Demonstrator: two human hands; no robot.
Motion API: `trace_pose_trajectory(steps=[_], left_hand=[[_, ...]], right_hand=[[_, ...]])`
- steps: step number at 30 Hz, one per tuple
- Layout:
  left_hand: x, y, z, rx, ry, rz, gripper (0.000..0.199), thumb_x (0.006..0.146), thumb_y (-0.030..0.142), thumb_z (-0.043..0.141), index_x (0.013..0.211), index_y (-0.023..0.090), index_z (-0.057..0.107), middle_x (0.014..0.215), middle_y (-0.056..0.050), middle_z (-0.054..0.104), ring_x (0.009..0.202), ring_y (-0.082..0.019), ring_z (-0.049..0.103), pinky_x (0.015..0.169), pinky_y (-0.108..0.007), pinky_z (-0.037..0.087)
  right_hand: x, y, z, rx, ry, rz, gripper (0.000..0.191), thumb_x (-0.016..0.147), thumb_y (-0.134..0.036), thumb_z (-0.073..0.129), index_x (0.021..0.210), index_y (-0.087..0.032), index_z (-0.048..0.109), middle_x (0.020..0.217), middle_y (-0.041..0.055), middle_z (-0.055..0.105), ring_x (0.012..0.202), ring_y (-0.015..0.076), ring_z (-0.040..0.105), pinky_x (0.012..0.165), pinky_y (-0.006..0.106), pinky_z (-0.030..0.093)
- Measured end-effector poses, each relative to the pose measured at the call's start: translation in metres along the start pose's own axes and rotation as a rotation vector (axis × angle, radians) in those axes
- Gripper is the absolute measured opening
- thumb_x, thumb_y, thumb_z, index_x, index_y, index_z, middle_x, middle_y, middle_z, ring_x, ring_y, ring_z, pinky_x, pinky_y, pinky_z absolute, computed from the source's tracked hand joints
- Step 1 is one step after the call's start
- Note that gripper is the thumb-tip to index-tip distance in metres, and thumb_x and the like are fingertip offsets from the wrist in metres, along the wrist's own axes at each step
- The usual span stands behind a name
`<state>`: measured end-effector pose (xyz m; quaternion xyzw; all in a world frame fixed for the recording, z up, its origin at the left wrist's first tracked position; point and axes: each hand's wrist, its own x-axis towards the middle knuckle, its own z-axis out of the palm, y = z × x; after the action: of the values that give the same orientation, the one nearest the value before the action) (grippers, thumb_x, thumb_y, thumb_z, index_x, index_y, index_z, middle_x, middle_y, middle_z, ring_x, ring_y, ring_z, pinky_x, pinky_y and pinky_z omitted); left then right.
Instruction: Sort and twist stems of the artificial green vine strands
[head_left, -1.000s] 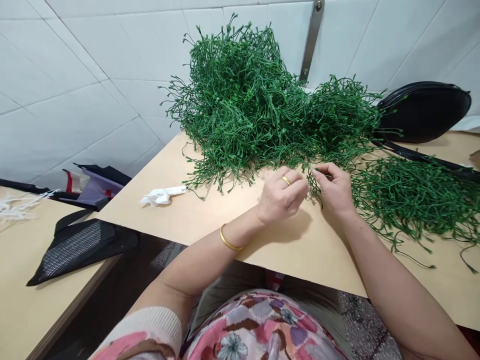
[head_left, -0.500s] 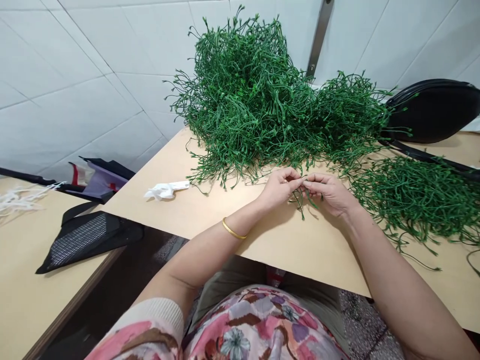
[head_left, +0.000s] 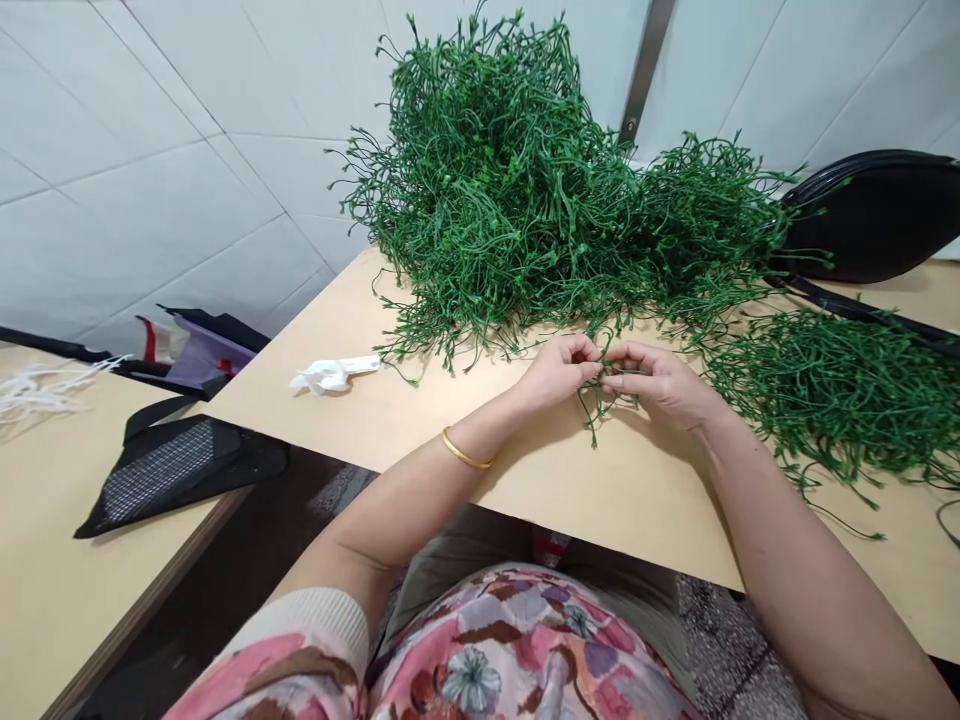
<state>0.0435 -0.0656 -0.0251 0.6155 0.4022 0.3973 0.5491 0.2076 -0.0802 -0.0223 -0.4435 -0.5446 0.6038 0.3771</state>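
The small bunch of thin green stems (head_left: 593, 418) is between the two hands above the middle of the tabletop (head_left: 420, 425); fingers cover its upper part, so the number of stems and how they join cannot be told. The left hand (head_left: 561, 372) pinches it between thumb and forefinger, its other fingers curled and partly hidden. The right hand (head_left: 651, 382) has its thumb and fingertips closed on the same bunch, meeting the left fingertips or nearly so; the exact contact is too small to make out. Loose ends hang below the fingers.

Both forearms reach in from the near side and angle inward, elbows wide apart, wrists low over the tabletop. The left wrist wears a gold bangle (head_left: 465, 449); the right upper arm is cut off at the picture's edge.

Beyond the hands, a tall tangled heap of green stems (head_left: 510, 190) spreads along the far side, its topmost tips cut off. A lower green pile (head_left: 840, 390) lies to the right, running out of view. At far right, a shiny black bag (head_left: 877, 215) is also cut off, its strap passing behind the lower pile. A crumpled white tissue-like piece (head_left: 330, 375) lies left of the hands.
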Motion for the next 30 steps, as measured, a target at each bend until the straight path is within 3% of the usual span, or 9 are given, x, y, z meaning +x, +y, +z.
trace_pose_trajectory(steps=[4, 10, 17, 22, 27, 30], left_hand=[[-0.0011, -0.0005, 0.0025, 0.063, 0.061, 0.039, 0.011, 0.067, 0.006, 0.058, 0.061, 0.013, 0.051, 0.058, 0.004, 0.049, 0.056, -0.006, 0.042, 0.058, -0.023, 0.033], [-0.0045, 0.0026, 0.0044, 0.101, -0.004, -0.013, 0.010, 0.067, 0.008, 0.058, 0.062, 0.013, 0.052, 0.056, 0.004, 0.047, 0.053, -0.006, 0.039, 0.055, -0.024, 0.030], [-0.0024, -0.0029, 0.0034, 0.134, -0.007, -0.024, 0.014, 0.067, 0.010, 0.059, 0.058, 0.014, 0.049, 0.052, 0.004, 0.044, 0.051, -0.006, 0.035, 0.053, -0.024, 0.027], [-0.0027, -0.0055, 0.0057, 0.202, 0.043, 0.040, 0.011, 0.065, 0.009, 0.057, 0.056, 0.013, 0.052, 0.052, 0.004, 0.043, 0.053, -0.006, 0.035, 0.054, -0.024, 0.028], [-0.0015, -0.0045, 0.0031, 0.240, 0.005, 0.015, 0.006, 0.066, 0.012, 0.056, 0.060, 0.013, 0.054, 0.054, 0.003, 0.045, 0.053, -0.007, 0.038, 0.054, -0.024, 0.030], [0.0013, -0.0062, -0.0003, 0.432, 0.021, 0.097, 0.006, 0.066, 0.010, 0.052, 0.061, 0.015, 0.054, 0.058, 0.001, 0.048, 0.058, -0.010, 0.041, 0.058, -0.025, 0.031]], right_hand=[[0.0003, 0.0008, 0.0002, -0.072, 0.030, -0.052, 0.029, 0.064, -0.037, 0.074, 0.081, -0.017, 0.063, 0.067, -0.0009, 0.059, 0.056, 0.0084, 0.048, 0.053, 0.023, 0.036], [0.0022, 0.0036, 0.0068, -0.166, 0.153, -0.083, 0.023, 0.066, -0.036, 0.068, 0.073, -0.018, 0.057, 0.059, -0.0022, 0.057, 0.055, 0.0101, 0.050, 0.050, 0.023, 0.034], [0.0021, 0.0021, 0.0039, -0.134, 0.071, 0.009, 0.028, 0.065, -0.042, 0.069, 0.073, -0.017, 0.061, 0.053, -0.0015, 0.056, 0.049, 0.0091, 0.044, 0.048, 0.024, 0.031], [0.0017, 0.0023, 0.0055, -0.220, 0.114, -0.080, 0.024, 0.064, -0.037, 0.069, 0.074, -0.015, 0.064, 0.060, -0.0024, 0.053, 0.053, 0.0082, 0.041, 0.051, 0.024, 0.030], [0.0027, 0.0022, 0.0037, -0.431, 0.117, -0.178, 0.019, 0.071, -0.035, 0.061, 0.072, -0.016, 0.060, 0.059, -0.0030, 0.050, 0.054, 0.0092, 0.039, 0.052, 0.025, 0.029], [0.0033, 0.0021, 0.0012, -0.628, 0.107, -0.207, 0.015, 0.075, -0.031, 0.055, 0.072, -0.017, 0.059, 0.058, -0.0027, 0.048, 0.054, 0.0102, 0.039, 0.054, 0.025, 0.030]])
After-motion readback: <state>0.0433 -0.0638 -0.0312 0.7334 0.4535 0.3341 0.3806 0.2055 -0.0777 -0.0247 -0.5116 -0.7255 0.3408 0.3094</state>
